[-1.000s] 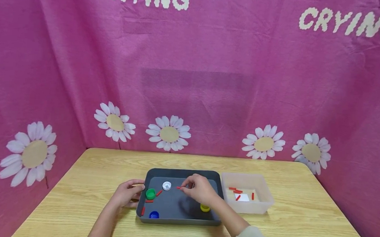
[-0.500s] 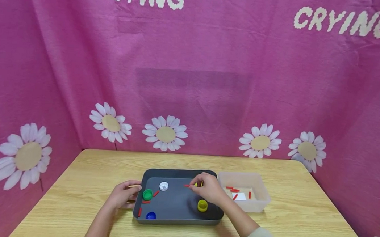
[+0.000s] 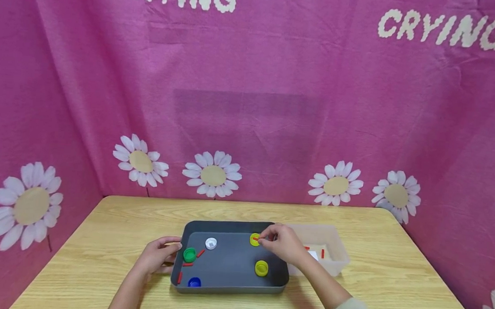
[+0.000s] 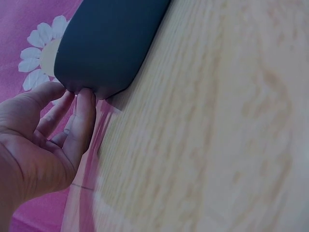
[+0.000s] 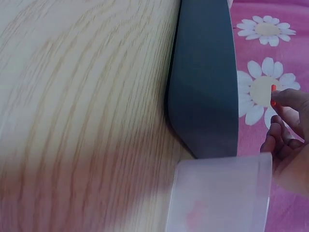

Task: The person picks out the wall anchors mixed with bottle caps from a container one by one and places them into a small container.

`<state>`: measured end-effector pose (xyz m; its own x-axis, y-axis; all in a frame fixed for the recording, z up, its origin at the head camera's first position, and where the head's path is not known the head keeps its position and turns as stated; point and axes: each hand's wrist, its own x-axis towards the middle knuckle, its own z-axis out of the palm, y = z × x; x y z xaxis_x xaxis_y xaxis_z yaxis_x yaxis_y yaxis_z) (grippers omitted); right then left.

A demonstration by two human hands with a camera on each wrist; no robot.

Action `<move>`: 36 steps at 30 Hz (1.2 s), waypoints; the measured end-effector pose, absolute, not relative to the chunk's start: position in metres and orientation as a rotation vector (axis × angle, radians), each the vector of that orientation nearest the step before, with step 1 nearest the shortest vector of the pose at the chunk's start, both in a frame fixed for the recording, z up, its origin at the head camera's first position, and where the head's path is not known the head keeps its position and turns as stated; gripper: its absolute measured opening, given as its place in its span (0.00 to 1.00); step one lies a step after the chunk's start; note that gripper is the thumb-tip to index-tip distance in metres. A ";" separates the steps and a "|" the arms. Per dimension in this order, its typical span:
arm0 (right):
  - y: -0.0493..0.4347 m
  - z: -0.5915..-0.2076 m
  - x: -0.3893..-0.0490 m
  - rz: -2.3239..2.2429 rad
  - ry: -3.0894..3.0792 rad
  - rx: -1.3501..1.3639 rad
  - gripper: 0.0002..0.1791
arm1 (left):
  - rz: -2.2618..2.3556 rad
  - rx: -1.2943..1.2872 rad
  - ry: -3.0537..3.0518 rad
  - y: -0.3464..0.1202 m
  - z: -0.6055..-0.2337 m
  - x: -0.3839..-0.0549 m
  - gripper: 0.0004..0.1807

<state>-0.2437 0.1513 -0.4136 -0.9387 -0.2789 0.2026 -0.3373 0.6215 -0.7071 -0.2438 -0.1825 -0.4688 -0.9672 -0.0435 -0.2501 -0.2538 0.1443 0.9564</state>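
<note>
In the head view my right hand (image 3: 284,244) pinches a small red stick (image 3: 256,239) between thumb and fingertips. The stick overlaps the far yellow bottle cap (image 3: 254,243) in the dark grey tray (image 3: 222,289). In the right wrist view the same hand (image 5: 289,125) shows the red stick upright at its fingertips. My left hand (image 3: 156,255) rests its fingertips against the tray's left end, its fingers extended in the left wrist view. Inside the tray are another yellow cap (image 3: 261,268), a green cap (image 3: 189,255), a white cap (image 3: 211,243), a blue cap (image 3: 194,282) and several red sticks (image 3: 187,264).
A translucent plastic bin (image 3: 337,254) stands against the tray's right side. It holds more red sticks (image 3: 322,253) and a white square (image 3: 313,255), partly hidden by my right hand and forearm. A pink curtain (image 3: 249,126) with daisies hangs behind the wooden table (image 3: 142,209).
My right hand has carried the red stick rightward from the tray's middle to the far yellow cap. The left hand stays at the tray's left end. The head view has shifted slightly.
</note>
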 end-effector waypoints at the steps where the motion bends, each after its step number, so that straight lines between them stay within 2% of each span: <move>1: 0.153 -0.413 -0.244 1.223 -2.765 0.518 0.02 | 1.934 -0.295 2.246 -0.183 -0.469 -0.244 0.21; 27: 0.205 -0.406 -0.241 1.104 -2.761 0.356 0.02 | 1.932 -0.303 2.230 -0.182 -0.466 -0.242 0.21; 36: 0.226 -0.414 -0.237 1.078 -2.741 0.385 0.02 | 1.938 -0.288 2.213 -0.182 -0.465 -0.242 0.22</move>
